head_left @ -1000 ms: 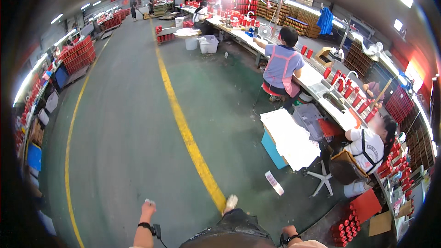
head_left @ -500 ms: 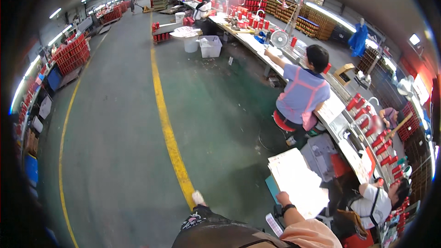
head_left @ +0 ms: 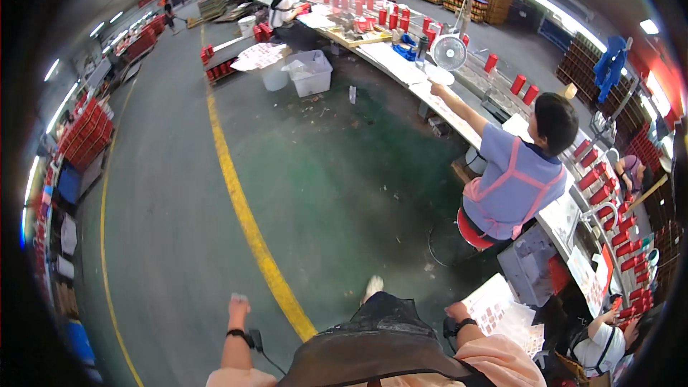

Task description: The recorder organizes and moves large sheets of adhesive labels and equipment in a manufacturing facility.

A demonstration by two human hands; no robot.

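Observation:
My right hand (head_left: 457, 310), at the lower right, is closed on the near edge of a stack of printed sheets (head_left: 500, 309). The sheets are white with small reddish and brown pictures, and they fan out away from my wrist. My left hand (head_left: 239, 306) hangs over the floor at the lower left. It holds nothing, and its fingers look loosely extended, though small and slightly blurred. Dark bands circle both wrists, and a cable runs from the left one. A dark apron (head_left: 387, 347) covers my front, with one shoe (head_left: 373, 287) showing beyond it.
A long workbench (head_left: 459, 111) with several red cylinders (head_left: 518, 84) runs along the right. Beside it, a person in a pink-strapped apron (head_left: 517, 183) sits on a red stool (head_left: 473, 231), arm stretched over the bench. A whitish bin (head_left: 312, 75) stands ahead. A yellow line (head_left: 247, 218) crosses the green floor.
My left hand has come into view at the lower left. The seated person and bench appear nearer and farther right. My right hand still holds the sheets, now seen lower and fanned to the right.

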